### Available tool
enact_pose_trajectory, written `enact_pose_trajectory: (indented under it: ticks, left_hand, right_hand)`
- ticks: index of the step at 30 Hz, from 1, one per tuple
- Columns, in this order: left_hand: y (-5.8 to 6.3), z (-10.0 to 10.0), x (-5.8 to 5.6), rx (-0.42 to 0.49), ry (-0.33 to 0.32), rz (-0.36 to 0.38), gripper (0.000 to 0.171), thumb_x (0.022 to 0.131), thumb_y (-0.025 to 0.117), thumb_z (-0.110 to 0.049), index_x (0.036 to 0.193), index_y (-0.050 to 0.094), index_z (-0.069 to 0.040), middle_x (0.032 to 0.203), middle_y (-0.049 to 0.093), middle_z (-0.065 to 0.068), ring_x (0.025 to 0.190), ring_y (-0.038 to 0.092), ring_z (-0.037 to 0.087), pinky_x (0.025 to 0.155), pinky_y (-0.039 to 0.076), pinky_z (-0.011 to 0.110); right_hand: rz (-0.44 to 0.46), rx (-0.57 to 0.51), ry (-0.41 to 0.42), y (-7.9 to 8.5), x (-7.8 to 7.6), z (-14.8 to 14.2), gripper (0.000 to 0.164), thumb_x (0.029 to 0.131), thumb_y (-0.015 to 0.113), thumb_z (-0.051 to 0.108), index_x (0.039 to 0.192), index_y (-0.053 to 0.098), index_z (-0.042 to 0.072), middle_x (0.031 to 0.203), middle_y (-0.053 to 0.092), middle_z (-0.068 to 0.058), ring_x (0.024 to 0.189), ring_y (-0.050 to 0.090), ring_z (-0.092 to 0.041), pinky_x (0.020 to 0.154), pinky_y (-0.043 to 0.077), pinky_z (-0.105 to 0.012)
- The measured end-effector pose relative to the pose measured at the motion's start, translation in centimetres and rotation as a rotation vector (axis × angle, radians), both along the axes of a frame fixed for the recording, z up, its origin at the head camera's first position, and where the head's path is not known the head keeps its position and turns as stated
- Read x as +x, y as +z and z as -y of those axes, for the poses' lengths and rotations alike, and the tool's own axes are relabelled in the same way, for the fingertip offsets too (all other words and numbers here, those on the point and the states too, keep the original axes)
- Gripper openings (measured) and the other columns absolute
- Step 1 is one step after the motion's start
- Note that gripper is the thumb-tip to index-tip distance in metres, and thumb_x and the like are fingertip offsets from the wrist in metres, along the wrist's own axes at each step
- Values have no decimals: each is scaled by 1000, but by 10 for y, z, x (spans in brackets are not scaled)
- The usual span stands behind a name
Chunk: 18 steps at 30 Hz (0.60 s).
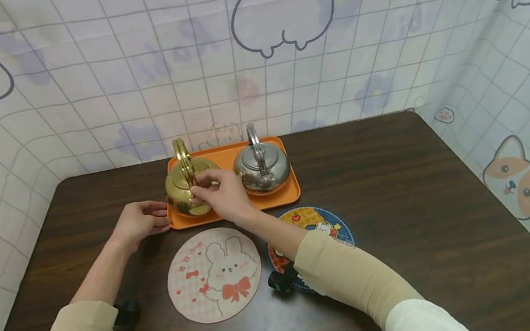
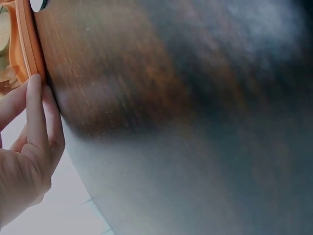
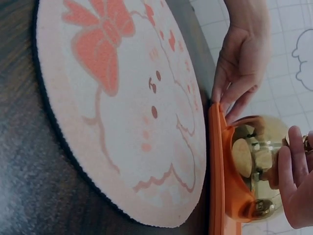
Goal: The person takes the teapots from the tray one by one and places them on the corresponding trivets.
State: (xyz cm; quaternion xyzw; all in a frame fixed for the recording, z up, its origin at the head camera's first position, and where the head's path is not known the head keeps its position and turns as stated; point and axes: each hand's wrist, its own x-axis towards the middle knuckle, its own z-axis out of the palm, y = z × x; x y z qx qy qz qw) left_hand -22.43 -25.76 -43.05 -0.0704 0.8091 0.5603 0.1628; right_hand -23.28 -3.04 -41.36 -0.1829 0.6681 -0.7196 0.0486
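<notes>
A shiny gold kettle (image 1: 179, 189) with an upright loop handle (image 1: 183, 159) stands on the left side of an orange tray (image 1: 236, 211). My right hand (image 1: 221, 194) reaches over the tray's front edge and pinches the near foot of that handle; the fingers partly hide the kettle's side. A silver kettle (image 1: 266, 174) sits on the tray's right side, apart from both hands. At the tray's left end, my left hand (image 1: 141, 220) touches the rim with fairly straight fingertips. The left wrist view shows these fingers (image 2: 38, 115) against the orange rim (image 2: 30, 39).
In front of the tray lies a round pink mat (image 1: 215, 275) with a rabbit picture. A round blue and yellow mat (image 1: 343, 234) is partly under my right forearm. The dark wooden table (image 1: 395, 178) meets a tiled-pattern curtain (image 1: 369, 64) at the back.
</notes>
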Motion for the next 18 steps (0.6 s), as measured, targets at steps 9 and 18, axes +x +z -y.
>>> enact_pose_trajectory:
  ticks: [9, 18]
  left_hand:
    - [-2, 0, 0, -1, -2, -10, 44, 93, 55, 8, 135, 43, 11, 124, 51, 29, 99, 62, 26, 83, 56, 34]
    - [-2, 2, -1, 6, -8, -10, 45, 92, 56, 8, 135, 43, 12, 124, 50, 30, 99, 63, 25, 83, 56, 34]
  right_hand:
    - [-51, 72, -25, -1, 4, -3, 22, 89, 69, 8, 110, 67, 0, 92, 63, -5, 78, 66, -37, 68, 59, -45]
    - [-60, 57, -17, 16, 21, -8, 23, 90, 66, 3, 112, 65, -5, 97, 63, -13, 79, 64, -43, 69, 59, -46]
